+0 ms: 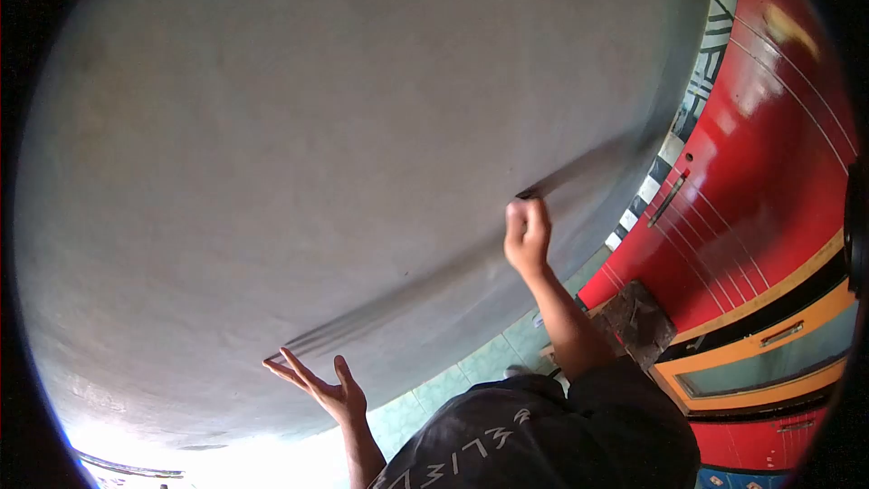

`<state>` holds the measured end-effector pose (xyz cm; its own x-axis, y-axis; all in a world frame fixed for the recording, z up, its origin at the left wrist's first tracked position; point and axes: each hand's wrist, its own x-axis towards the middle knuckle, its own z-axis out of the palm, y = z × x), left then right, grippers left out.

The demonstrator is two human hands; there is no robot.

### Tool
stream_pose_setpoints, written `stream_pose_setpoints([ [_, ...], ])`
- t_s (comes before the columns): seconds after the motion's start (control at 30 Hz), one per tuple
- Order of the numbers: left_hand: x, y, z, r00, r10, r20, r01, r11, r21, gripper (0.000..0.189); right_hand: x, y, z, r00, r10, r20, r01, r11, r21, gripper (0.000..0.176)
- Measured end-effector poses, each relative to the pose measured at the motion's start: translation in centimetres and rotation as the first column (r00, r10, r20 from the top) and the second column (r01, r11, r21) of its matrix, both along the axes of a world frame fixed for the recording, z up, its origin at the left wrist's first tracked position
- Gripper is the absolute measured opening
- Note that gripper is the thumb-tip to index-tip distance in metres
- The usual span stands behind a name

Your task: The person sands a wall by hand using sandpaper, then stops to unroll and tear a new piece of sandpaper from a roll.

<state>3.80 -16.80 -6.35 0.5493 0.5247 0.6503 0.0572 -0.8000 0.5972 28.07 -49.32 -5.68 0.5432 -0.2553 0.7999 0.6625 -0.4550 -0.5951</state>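
A broad grey wall (362,127) fills most of the head view. My left hand (337,389) is at the lower left with its fingers spread, the fingertips right at the wall surface. Higher up and to the right, my right hand (529,237) is closed, its knuckles close to the wall. A small dark patch (525,195) shows just past its fingers; what the hand holds, if anything, I cannot tell. Long shadows run from both hands across the wall toward the right.
On the right stands a red cabinet (751,154) with a handle, beside an orange-framed drawer unit (769,358). A black-and-white checked strip (650,188) edges the wall. Pale green floor tiles (489,362) lie below. Bright light enters at lower left.
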Motion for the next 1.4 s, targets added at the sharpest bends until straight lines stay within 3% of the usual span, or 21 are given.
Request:
stream_pose_setpoints([
  [0.1,2.5,-3.1,-1.1,0.998,0.068,-0.011,-0.067,0.996,0.052,0.088,1.3,-3.1,0.0,0.963,0.218,0.161,-0.148,0.920,-0.362,0.009],
  [0.13,3.2,-4.1,-1.5,0.996,0.084,-0.013,-0.083,0.996,0.032,0.089,2.1,-4.6,0.1,0.968,0.178,0.179,-0.105,0.929,-0.354,0.008],
  [0.2,4.5,-5.5,-2.3,0.993,0.116,-0.023,-0.116,0.993,0.027,0.090,4.7,-7.9,-1.2,1.000,-0.004,-0.004,0.004,1.000,0.002,0.008],
  [0.27,5.3,-7.4,-2.0,0.991,0.130,-0.040,-0.129,0.991,0.018,0.089,7.1,-10.9,-0.3,0.977,0.086,-0.195,0.010,0.897,0.442,0.009],
  [0.37,6.8,-9.9,-0.7,0.991,0.132,-0.034,-0.132,0.991,0.000,0.088,5.9,-10.9,0.8,0.996,0.062,-0.063,-0.057,0.995,0.079,0.007],
  [0.4,7.0,-10.3,-0.6,0.990,0.136,-0.030,-0.137,0.991,-0.005,0.088,5.8,-11.0,2.4,0.978,0.120,0.170,-0.093,0.983,-0.158,0.005],
  [0.43,7.2,-10.5,-0.7,0.990,0.138,-0.028,-0.139,0.990,-0.009,0.089,6.2,-11.5,2.7,0.973,0.125,0.193,-0.074,0.965,-0.251,0.003],
  [0.5,7.7,-10.5,-1.1,0.984,0.174,-0.035,-0.174,0.985,-0.005,0.090,7.6,-13.3,2.1,1.000,0.011,-0.002,-0.011,0.999,0.050,0.006],
  [0.57,8.0,-10.9,-1.2,0.976,0.211,-0.050,-0.212,0.977,-0.009,0.090,11.6,-15.8,2.2,0.992,-0.051,-0.116,0.101,0.867,0.487,0.010],
  [0.63,8.2,-11.1,-1.2,0.972,0.231,-0.053,-0.231,0.973,-0.004,0.092,12.0,-17.0,4.5,0.995,-0.083,-0.051,0.097,0.879,0.467,0.008],
  [0.7,8.8,-11.2,-1.4,0.966,0.254,-0.045,-0.254,0.967,0.009,0.092,10.7,-15.9,6.7,0.989,-0.024,0.149,0.007,0.994,0.114,0.006],
  [0.77,9.0,-11.5,-1.2,0.965,0.257,-0.041,-0.257,0.966,0.011,0.092,10.6,-16.6,8.7,0.939,0.051,0.341,0.030,0.973,-0.228,0.004],
  [0.9,8.9,-12.3,-0.9,0.969,0.237,-0.067,-0.237,0.972,0.002,0.090,14.2,-19.1,9.3,0.986,-0.139,0.090,0.106,0.947,0.305,0.012],
  [0.97,9.1,-13.0,-1.0,0.971,0.229,-0.064,-0.229,0.973,0.005,0.088,13.5,-17.7,9.1,0.977,-0.111,0.181,0.069,0.972,0.223,0.011],
  [1.03,9.4,-13.4,-1.0,0.972,0.230,-0.057,-0.228,0.973,0.036,0.086,11.8,-16.0,10.5,0.898,0.050,0.437,0.045,0.978,-0.205,0.015],
  [1.1,9.7,-14.0,-0.8,0.973,0.228,-0.048,-0.226,0.973,0.042,0.085,11.6,-16.5,11.1,0.876,0.117,0.468,0.074,0.926,-0.370,0.013],
  [1.2,9.7,-14.4,-0.8,0.975,0.218,-0.047,-0.216,0.975,0.054,0.084,14.6,-18.6,10.7,0.980,-0.069,0.189,0.007,0.950,0.311,0.009],
  [1.23,9.8,-14.4,-1.1,0.976,0.215,-0.044,-0.212,0.976,0.054,0.084,15.1,-19.1,11.2,0.985,-0.121,0.124,0.071,0.933,0.354,0.009],
  [1.3,9.9,-14.1,-1.5,0.983,0.180,-0.028,-0.180,0.984,0.001,0.092,13.9,-16.6,10.7,0.983,-0.091,0.159,0.041,0.954,0.296,0.012],
  [1.33,10.0,-14.2,-1.5,0.982,0.185,-0.029,-0.185,0.983,0.005,0.091,12.5,-15.2,11.1,0.939,-0.108,0.327,0.098,0.994,0.047,0.013],
  [1.4,10.0,-14.4,-1.4,0.983,0.182,-0.021,-0.181,0.983,0.015,0.091,10.3,-13.5,12.2,0.881,0.120,0.458,-0.004,0.969,-0.246,0.016],
])
